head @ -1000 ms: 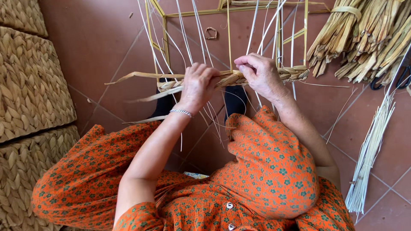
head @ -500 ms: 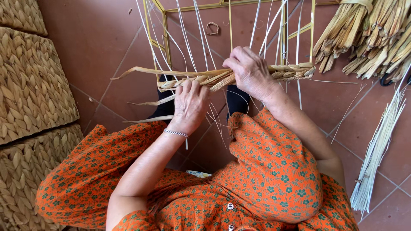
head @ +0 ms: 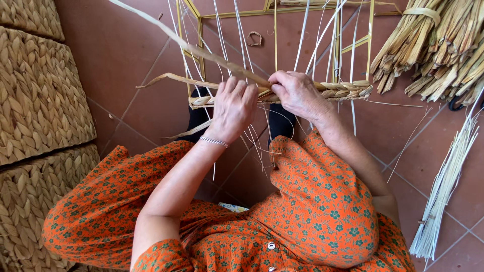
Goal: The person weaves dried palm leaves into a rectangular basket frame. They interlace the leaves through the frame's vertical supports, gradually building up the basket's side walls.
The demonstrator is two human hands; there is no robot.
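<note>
The woven band (head: 312,91) of dry leaf strips runs across the thin upright stakes (head: 275,45) of a yellow frame (head: 372,40) that stands on the tiled floor (head: 126,65), and it lies directly under both hands. To the left, two woven baskets (head: 40,95) stand close to the person's knee, and to the right a bundle of dried leaves (head: 443,45) and a sheaf of pale thin stalks (head: 443,191) lie on the floor; open floor remains only between the baskets and the frame. The left hand (head: 234,108) has its fingers bent down over the band and the stakes, pressing there; whether they pinch a strip is not visible. The right hand (head: 297,93) has its fingers closed on a long flat strip (head: 201,53) at the band, and the strip rises to the upper left. Half a second earlier the left hand was lower, below the band, and this long strip lay nearly level; now it stands up steeply. The strips look dry, flat and fibrous, and the baskets show a thick plaited texture.
</note>
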